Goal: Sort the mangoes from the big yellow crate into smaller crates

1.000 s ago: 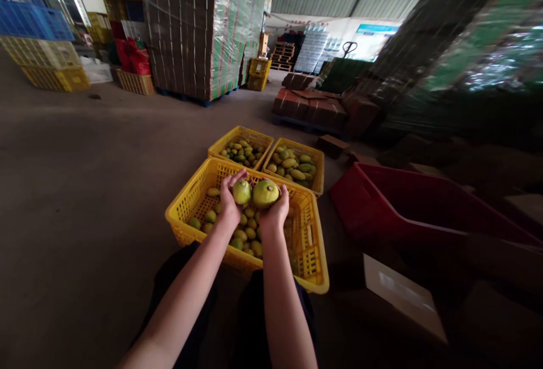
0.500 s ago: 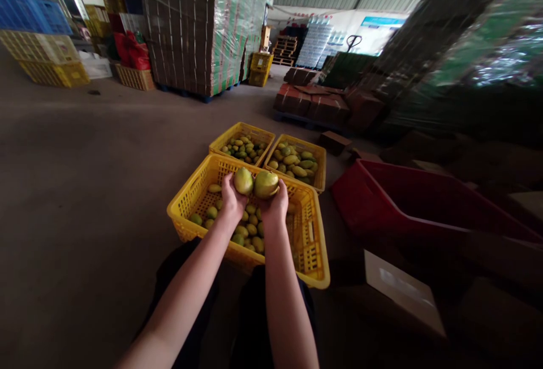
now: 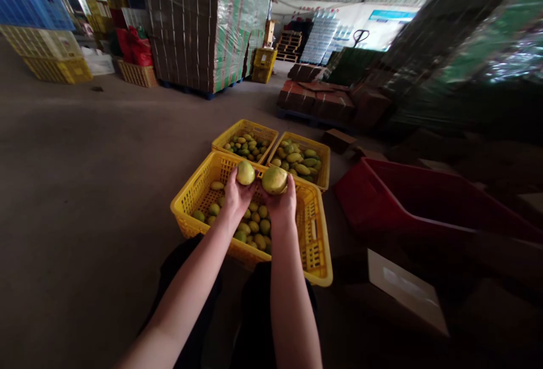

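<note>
Above the nearest yellow crate (image 3: pixel 193 188), my left hand (image 3: pixel 238 196) is closed around a yellow-green mango (image 3: pixel 245 173). Beside it my right hand (image 3: pixel 282 202) grips a second, slightly larger mango (image 3: pixel 274 180). A small gap separates the two fruits. More mangoes (image 3: pixel 254 226) lie in the bottom of the crate beneath my hands, partly hidden by my wrists and forearms.
Two more yellow crates of mangoes, the back left crate (image 3: pixel 220 141) and the back right crate (image 3: pixel 324 168), adjoin the near one. A red bin (image 3: pixel 360 199) and an open carton flap (image 3: pixel 405 290) are at right. Wrapped pallet stacks (image 3: pixel 182 24) stand behind.
Both mangoes have turned in my hands and moved slightly apart. The whole view has shifted a little, so the crates sit farther right.
</note>
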Tool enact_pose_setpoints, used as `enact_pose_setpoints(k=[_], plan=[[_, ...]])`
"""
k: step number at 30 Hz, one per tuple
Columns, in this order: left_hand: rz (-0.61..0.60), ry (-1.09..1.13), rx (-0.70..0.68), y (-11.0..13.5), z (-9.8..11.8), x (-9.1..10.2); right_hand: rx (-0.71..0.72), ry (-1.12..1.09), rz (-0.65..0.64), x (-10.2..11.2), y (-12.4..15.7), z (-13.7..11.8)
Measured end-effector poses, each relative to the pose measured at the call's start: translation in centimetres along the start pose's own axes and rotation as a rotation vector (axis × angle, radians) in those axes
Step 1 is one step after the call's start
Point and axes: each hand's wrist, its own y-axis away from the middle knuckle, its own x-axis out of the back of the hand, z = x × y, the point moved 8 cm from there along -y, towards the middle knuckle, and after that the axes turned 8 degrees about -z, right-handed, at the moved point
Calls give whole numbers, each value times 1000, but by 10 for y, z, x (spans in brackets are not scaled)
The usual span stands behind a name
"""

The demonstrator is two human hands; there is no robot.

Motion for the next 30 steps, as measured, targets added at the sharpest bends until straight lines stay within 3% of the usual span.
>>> enact_pose_setpoints(k=[3,8,13,19,21,26,30], plan=[[-44,74,-22,4,3,-6,-20,11,-41,-5,6,-4],[-201,111,78,15,-2,-22,-20,-63,-186,-17,15,-7],[-256,-11,139,25,-6,-26,11,-34,-297,-22,20,-11],[-203,-141,100,26,-4,-22,60,78,-449,-28,22,-15],[-146,-122,67,23,-3,-17,19,99,-397,-25,19,-13],[145,-1,-87,17,6,6,6,47,-65,-4,9,-14],[177,72,-84,12,3,9,18,41,-69,-6,8,-13]])
